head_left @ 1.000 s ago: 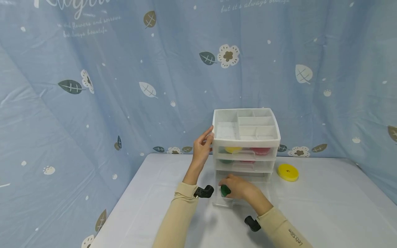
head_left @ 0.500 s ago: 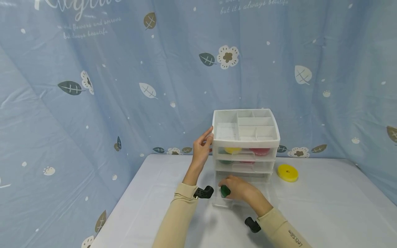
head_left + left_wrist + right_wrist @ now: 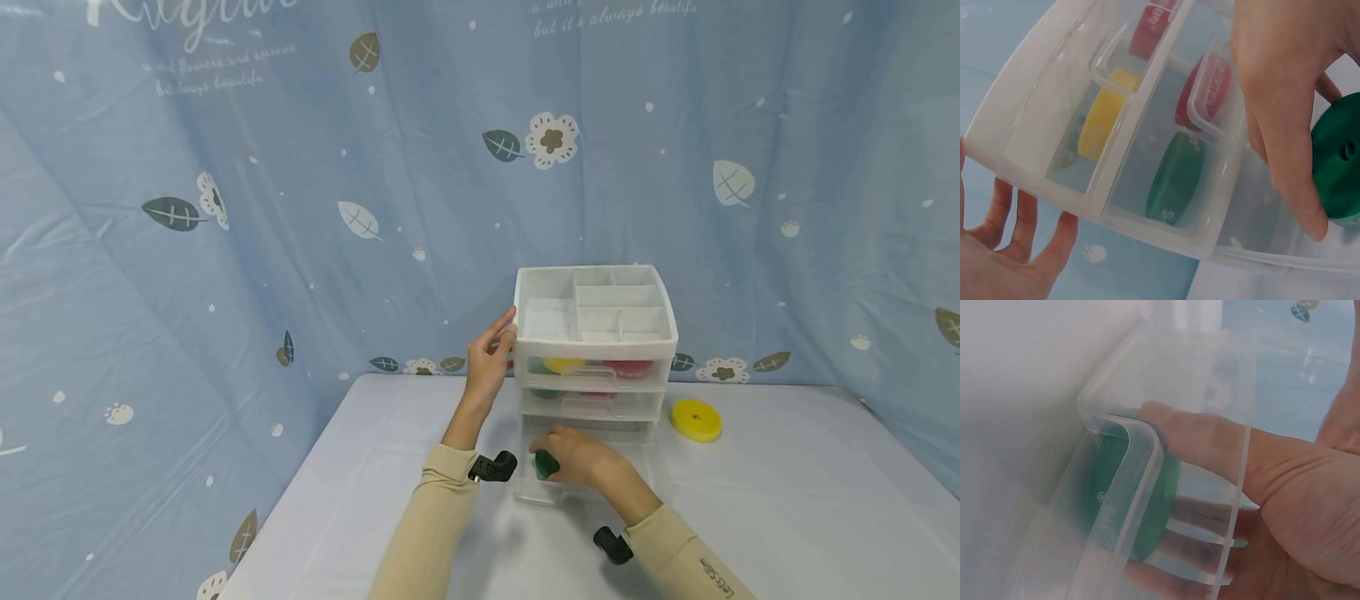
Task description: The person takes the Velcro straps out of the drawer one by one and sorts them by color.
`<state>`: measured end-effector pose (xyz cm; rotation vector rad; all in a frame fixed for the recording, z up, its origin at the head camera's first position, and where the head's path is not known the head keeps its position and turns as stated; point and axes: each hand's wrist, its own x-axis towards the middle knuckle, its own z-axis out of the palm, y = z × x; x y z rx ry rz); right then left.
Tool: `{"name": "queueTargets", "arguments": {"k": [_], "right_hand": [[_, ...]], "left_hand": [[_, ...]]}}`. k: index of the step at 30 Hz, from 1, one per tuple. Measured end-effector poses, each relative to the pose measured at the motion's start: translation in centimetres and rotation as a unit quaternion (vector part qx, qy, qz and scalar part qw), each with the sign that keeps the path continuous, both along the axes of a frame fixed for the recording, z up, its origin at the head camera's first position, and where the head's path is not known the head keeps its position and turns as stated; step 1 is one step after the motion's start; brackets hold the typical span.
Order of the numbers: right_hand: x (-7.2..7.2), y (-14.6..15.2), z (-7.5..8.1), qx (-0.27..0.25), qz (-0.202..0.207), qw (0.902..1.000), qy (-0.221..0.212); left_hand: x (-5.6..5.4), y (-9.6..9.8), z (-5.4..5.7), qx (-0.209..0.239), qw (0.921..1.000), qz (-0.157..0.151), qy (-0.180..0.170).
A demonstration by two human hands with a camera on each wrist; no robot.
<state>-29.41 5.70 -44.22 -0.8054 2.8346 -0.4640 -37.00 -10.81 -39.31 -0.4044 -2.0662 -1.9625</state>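
A white organizer (image 3: pixel 596 348) with clear drawers stands at the back of the table. Its bottom drawer (image 3: pixel 538 499) is pulled out, and inside it my right hand (image 3: pixel 583 457) grips a thick green disc (image 3: pixel 547 465) between thumb and fingers. The left wrist view shows a small mark at the middle of that green disc (image 3: pixel 1342 156). Against the organizer's left side, my left hand (image 3: pixel 488 360) rests with its fingertips near the top edge. Through the drawer wall in the right wrist view, the thumb (image 3: pixel 1191 434) lies along the disc's rim.
The closed top drawer holds a yellow disc (image 3: pixel 1107 115) and a red disc (image 3: pixel 1149 32). Below, another closed drawer holds a red disc (image 3: pixel 1205 94) and a green disc (image 3: pixel 1175 178). A yellow disc (image 3: pixel 696 419) lies on the table right of the organizer.
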Motion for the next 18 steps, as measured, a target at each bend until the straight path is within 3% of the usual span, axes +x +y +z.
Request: {"name": "queueTargets", "arguments": {"k": [10,18], "right_hand": [[0.2,0.9,1.0,-0.009,-0.012,0.9998,-0.011],[0.7,2.5,2.7,-0.022,-0.005,0.9998,0.001]], "left_hand": [[0.1,0.0,-0.1,-0.003,1.0000,-0.002,0.000],[-0.1,0.1,-0.2,-0.003,1.0000,0.000,0.000]]}}
